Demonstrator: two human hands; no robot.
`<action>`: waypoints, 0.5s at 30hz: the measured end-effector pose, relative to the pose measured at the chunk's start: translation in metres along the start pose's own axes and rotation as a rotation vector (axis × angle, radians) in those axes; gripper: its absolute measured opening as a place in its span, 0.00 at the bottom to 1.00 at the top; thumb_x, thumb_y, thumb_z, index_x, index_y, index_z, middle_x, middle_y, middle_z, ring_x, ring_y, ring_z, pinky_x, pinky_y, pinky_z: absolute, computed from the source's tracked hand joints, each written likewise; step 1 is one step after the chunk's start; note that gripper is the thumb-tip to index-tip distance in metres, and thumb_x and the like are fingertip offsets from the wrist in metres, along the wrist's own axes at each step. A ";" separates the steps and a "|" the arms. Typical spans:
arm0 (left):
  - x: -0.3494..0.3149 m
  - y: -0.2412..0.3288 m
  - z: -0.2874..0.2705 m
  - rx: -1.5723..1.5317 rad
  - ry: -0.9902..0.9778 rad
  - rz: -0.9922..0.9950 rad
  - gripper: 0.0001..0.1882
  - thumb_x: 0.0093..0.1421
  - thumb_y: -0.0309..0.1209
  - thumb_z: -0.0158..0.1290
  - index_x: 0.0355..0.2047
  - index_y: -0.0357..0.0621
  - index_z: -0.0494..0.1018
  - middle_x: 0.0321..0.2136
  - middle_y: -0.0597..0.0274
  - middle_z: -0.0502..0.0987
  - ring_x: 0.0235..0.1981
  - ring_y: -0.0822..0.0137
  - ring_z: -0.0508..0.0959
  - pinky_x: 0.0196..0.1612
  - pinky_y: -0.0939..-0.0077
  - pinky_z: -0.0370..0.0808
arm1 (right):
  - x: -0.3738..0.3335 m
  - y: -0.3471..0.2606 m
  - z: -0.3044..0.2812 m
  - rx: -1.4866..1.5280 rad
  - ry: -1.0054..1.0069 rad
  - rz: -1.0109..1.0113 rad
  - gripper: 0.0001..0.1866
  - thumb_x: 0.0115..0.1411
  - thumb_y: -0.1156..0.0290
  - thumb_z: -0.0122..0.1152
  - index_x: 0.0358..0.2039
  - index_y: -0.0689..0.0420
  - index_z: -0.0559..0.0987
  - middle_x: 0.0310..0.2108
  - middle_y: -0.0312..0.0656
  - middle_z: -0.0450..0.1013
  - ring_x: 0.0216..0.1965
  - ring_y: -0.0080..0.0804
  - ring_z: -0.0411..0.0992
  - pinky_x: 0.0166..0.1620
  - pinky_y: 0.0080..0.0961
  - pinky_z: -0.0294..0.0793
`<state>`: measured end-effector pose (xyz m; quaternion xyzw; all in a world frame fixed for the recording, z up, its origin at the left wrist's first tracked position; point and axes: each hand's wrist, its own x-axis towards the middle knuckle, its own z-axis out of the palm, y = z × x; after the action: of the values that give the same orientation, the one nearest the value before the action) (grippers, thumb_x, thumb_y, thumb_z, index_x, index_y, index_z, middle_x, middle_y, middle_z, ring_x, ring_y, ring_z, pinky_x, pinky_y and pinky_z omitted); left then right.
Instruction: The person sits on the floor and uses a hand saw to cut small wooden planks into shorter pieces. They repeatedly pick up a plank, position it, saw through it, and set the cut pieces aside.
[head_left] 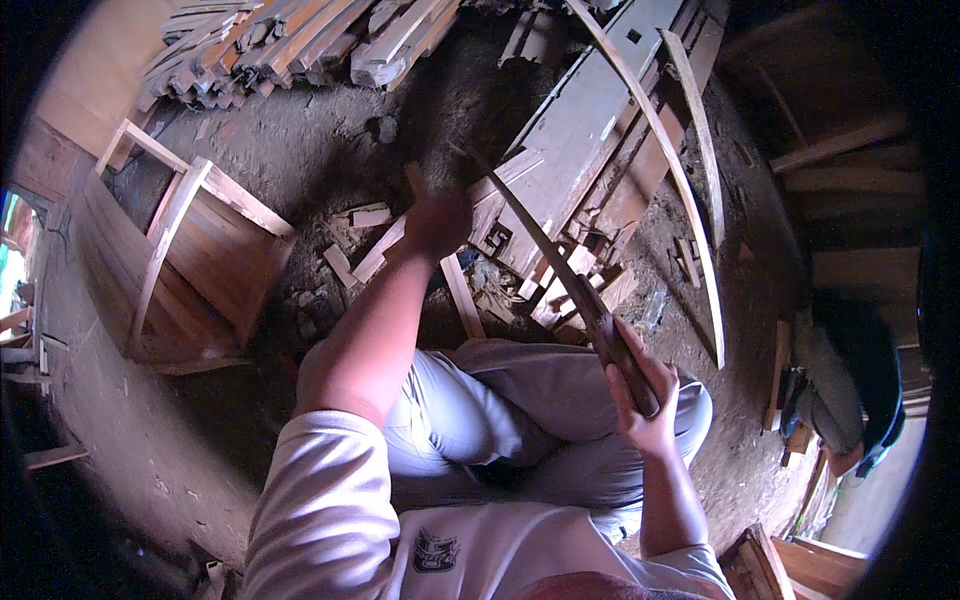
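Note:
I sit with legs crossed on the ground. My right hand (645, 385) is wrapped round the thick lower end of a long, tapering brown tool (585, 295). It slants up and left to a thin tip beyond my left hand; its exact kind is unclear. Out in front, in shadow, my left hand (438, 222) is closed at a pale wooden strip (383, 250), which shows on both sides of the fist. Another wooden strip (460, 295) runs down from beneath that hand toward my legs. The left fingers are dark and partly hidden.
Wood offcuts (575, 290) lie before my knees. A long grey board (590, 120) and a thin curved strip (670, 170) stretch away at right. At left stands a wooden frame (205, 240); stacked lumber (290, 45) lies at the back.

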<state>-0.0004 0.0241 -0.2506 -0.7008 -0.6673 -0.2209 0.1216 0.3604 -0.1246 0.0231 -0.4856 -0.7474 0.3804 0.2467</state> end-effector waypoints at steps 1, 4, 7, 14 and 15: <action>0.009 0.009 -0.018 -0.084 -0.066 -0.054 0.20 0.70 0.42 0.42 0.43 0.38 0.76 0.33 0.40 0.83 0.35 0.40 0.84 0.48 0.36 0.77 | 0.000 0.004 0.001 0.001 0.034 -0.007 0.28 0.61 0.79 0.60 0.64 0.66 0.72 0.48 0.49 0.81 0.48 0.27 0.78 0.53 0.24 0.73; 0.023 0.024 -0.062 -0.305 -0.320 -0.364 0.19 0.70 0.42 0.43 0.43 0.40 0.77 0.36 0.41 0.83 0.39 0.38 0.83 0.48 0.38 0.78 | 0.008 0.006 0.007 0.040 0.059 0.006 0.28 0.62 0.77 0.60 0.64 0.66 0.72 0.45 0.47 0.81 0.43 0.24 0.77 0.49 0.21 0.74; 0.027 0.019 -0.056 -0.303 -0.337 -0.404 0.21 0.71 0.45 0.43 0.45 0.43 0.77 0.38 0.41 0.83 0.41 0.37 0.83 0.48 0.40 0.78 | 0.008 -0.011 0.003 0.056 -0.003 0.154 0.27 0.61 0.81 0.60 0.62 0.68 0.72 0.49 0.53 0.81 0.49 0.28 0.79 0.52 0.24 0.75; 0.036 0.041 -0.046 -0.325 -0.196 -0.593 0.29 0.72 0.51 0.37 0.41 0.43 0.83 0.35 0.38 0.83 0.42 0.38 0.82 0.49 0.41 0.77 | 0.008 -0.027 0.007 -0.033 -0.033 -0.039 0.29 0.60 0.83 0.59 0.64 0.68 0.71 0.54 0.57 0.78 0.52 0.32 0.79 0.53 0.23 0.75; 0.039 0.035 -0.051 -0.344 -0.356 -0.632 0.30 0.72 0.51 0.37 0.39 0.42 0.84 0.34 0.38 0.83 0.42 0.38 0.83 0.49 0.41 0.77 | 0.010 -0.033 0.009 -0.044 -0.055 -0.068 0.30 0.60 0.83 0.59 0.64 0.68 0.71 0.54 0.58 0.78 0.53 0.33 0.79 0.54 0.24 0.75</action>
<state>0.0277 0.0318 -0.1839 -0.4986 -0.8137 -0.2313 -0.1890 0.3318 -0.1260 0.0447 -0.4545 -0.7781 0.3687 0.2281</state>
